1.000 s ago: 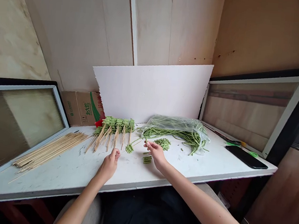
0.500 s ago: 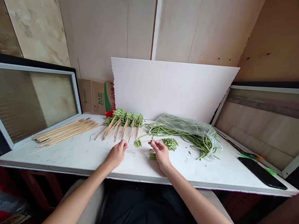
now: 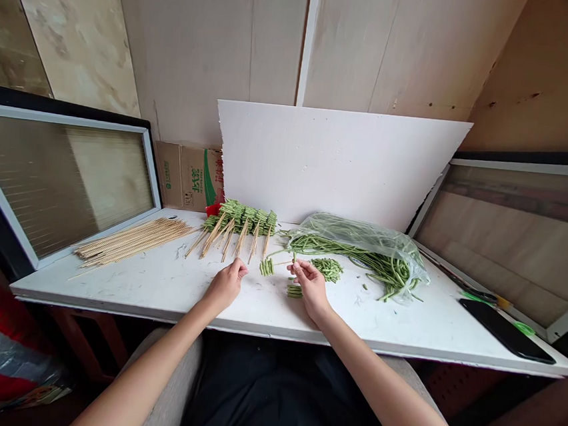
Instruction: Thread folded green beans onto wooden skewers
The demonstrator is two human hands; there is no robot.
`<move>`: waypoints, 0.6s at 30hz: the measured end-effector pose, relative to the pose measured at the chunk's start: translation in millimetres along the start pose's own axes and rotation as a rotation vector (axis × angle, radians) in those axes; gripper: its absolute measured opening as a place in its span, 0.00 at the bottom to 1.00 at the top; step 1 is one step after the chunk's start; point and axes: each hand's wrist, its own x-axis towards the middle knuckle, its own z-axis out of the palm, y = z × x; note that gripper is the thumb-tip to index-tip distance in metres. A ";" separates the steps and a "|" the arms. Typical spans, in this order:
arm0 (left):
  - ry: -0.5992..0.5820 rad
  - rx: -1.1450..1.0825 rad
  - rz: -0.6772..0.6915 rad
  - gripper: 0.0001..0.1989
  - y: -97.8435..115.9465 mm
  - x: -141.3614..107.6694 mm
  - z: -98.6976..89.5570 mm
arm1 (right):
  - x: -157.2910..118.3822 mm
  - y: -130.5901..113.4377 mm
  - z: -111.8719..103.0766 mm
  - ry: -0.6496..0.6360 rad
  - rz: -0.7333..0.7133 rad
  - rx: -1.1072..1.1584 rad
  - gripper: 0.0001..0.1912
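Note:
My left hand [image 3: 225, 284] is closed in a pinch above the table's front half; what its fingertips hold is too small to make out. Just right of it, a row of short green bean pieces [image 3: 267, 266] sits in line with a thin skewer [image 3: 283, 263] that points toward my right hand. The thumb and fingers of my right hand [image 3: 310, 285] pinch an upright bean piece [image 3: 294, 258] by the skewer's tip. Below these fingers lie more cut pieces [image 3: 295, 289], partly covered by the hand. A pile of cut beans [image 3: 327, 269] is behind the right hand.
Bare skewers [image 3: 133, 240] lie at the left of the white table [image 3: 156, 291]. Loaded bean skewers [image 3: 245, 221] are stacked at the back. Long beans [image 3: 360, 254] lie partly in a clear bag, with a black phone [image 3: 506, 329] at the right and a carton [image 3: 187, 177] behind.
The view has shifted slightly, so the table's contents appear a little to the right and higher. Both hands keep nearly the same pose, the right still pinching the bean piece.

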 end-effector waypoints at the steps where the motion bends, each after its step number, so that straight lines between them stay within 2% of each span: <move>1: 0.005 -0.006 0.003 0.06 -0.6 0.2 0.3 | 0.2 0.1 -0.2 0.005 0.006 -0.002 0.25; 11: 0.000 -0.100 -0.015 0.09 -2.4 0.8 0.4 | 3.3 2.6 -2.9 0.029 0.088 0.051 0.22; 18: 0.039 -0.106 -0.010 0.11 -2.0 -1.0 -1.9 | -1.7 -3.1 0.4 0.007 0.066 0.022 0.20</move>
